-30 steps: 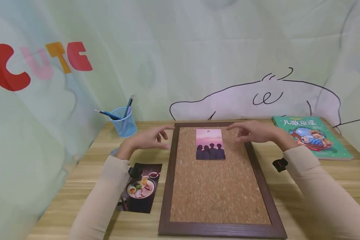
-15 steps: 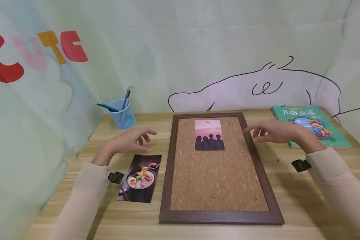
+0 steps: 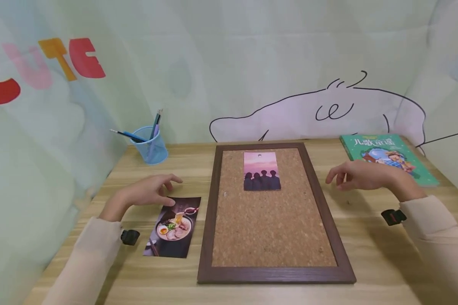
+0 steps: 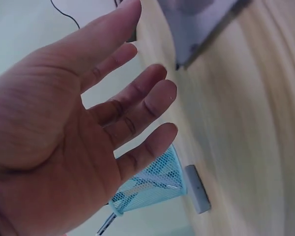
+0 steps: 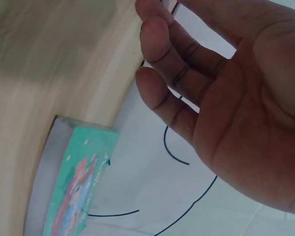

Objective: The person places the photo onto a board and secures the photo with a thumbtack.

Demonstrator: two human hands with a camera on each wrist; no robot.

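Observation:
My left hand [image 3: 149,190] hovers with relaxed fingers by the top edge of a ramen photo [image 3: 174,228], left of the board; in the head view the thumb overlaps its corner, and contact cannot be told. The left wrist view shows nothing in that palm. Between the hands lies a cork board [image 3: 271,228] with a dark brown frame, bearing a pink sunset photo [image 3: 262,169] of silhouetted people under a small pin [image 3: 259,155]. To the right of the frame, my right hand [image 3: 360,174] hangs loosely bent above the table, holding nothing, in front of a green book [image 3: 423,169].
A blue mesh pen cup [image 3: 152,150] with pens stands at the back left. Beside it, the left wrist view has a grey block [image 4: 197,189]. A tiny dark speck [image 3: 348,202] lies below the right hand. A printed curtain [image 3: 252,63] hangs behind the table.
Both hands have drawn apart, away from the board's upper part: the left toward the ramen photo, the right out past the frame's right edge. The pinned photo stays put.

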